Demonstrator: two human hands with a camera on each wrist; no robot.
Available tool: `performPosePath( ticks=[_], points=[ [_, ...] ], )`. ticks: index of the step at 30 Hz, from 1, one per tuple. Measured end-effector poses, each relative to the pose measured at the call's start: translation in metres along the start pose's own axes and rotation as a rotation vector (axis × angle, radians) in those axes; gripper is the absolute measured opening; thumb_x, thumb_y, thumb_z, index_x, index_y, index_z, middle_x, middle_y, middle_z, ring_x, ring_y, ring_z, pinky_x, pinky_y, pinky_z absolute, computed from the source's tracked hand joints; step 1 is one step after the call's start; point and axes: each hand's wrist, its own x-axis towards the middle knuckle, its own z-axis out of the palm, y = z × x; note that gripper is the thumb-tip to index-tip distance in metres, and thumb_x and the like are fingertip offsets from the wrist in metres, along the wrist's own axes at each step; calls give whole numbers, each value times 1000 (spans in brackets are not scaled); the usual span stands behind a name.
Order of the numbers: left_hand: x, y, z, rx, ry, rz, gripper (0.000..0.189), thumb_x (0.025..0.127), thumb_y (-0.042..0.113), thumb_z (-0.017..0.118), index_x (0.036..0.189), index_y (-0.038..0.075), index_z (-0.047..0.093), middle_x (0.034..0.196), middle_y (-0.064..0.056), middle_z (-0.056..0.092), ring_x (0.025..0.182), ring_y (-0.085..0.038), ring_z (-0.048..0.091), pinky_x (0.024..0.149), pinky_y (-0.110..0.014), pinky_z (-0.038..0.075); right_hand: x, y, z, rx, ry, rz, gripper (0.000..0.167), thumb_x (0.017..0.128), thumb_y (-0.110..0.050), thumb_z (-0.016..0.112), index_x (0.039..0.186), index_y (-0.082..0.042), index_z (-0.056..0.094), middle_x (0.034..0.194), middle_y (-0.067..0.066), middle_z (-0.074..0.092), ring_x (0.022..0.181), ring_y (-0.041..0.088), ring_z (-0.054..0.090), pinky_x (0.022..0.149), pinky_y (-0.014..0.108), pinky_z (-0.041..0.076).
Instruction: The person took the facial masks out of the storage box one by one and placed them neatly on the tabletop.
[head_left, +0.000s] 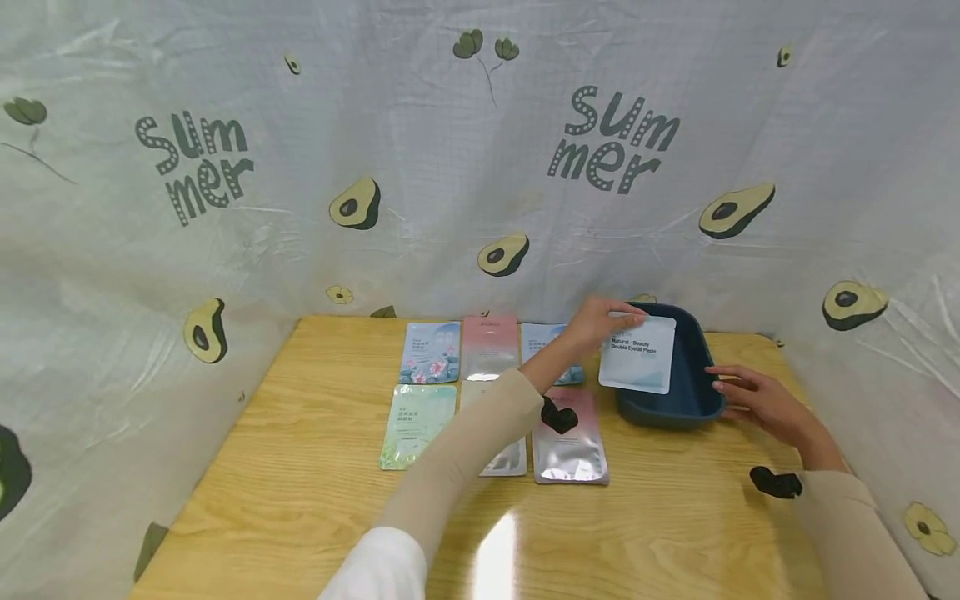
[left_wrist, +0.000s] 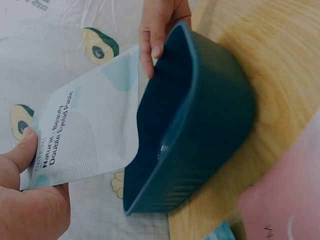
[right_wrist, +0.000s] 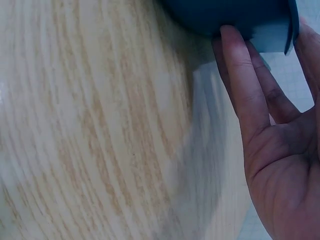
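My left hand (head_left: 600, 323) pinches a white sachet (head_left: 637, 354) by its upper edge, thumb on the printed face. The print reads "Natural - Beauty Double Eyelid Paste". In the left wrist view the sachet (left_wrist: 95, 120) hangs at the mouth of a dark blue plastic bin (left_wrist: 215, 100), its far end over the opening. The bin (head_left: 686, 412) stands on the table's right side. My right hand (head_left: 765, 404) holds the bin's right wall at the rim. Close up, fingers (right_wrist: 242, 75) of that hand lie against the bin's outside. Part of the bin's inside is hidden behind the sachet.
Flat face-mask-like packets lie in two rows left of the bin: blue (head_left: 431, 354), pink (head_left: 489, 346), another blue (head_left: 540, 335), green (head_left: 416, 421), silvery (head_left: 510, 458) and pink-silver (head_left: 572, 450). My left arm covers some. A printed curtain (head_left: 420, 275) borders the wooden table (head_left: 300, 467).
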Motion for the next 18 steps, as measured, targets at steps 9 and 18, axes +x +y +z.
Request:
performPosePath(
  ticks=[9, 18],
  points=[
    [-25, -8, -12, -93, 6, -25, 21, 97, 18, 72, 113, 7, 79, 88, -1, 74, 73, -11, 69, 64, -25, 54, -1, -1, 2, -12, -1, -15, 46, 108, -22, 52, 151, -7, 44, 122, -21, 58, 102, 7, 68, 87, 36, 60],
    [-45, -10, -35, -136, 57, -61, 19, 96, 19, 73, 112, 11, 80, 90, -1, 74, 75, -13, 70, 64, -27, 55, -2, -3, -2, -36, -23, -22, 50, 109, -22, 51, 154, -6, 40, 127, -22, 52, 106, 2, 64, 87, 36, 59]
  ],
)
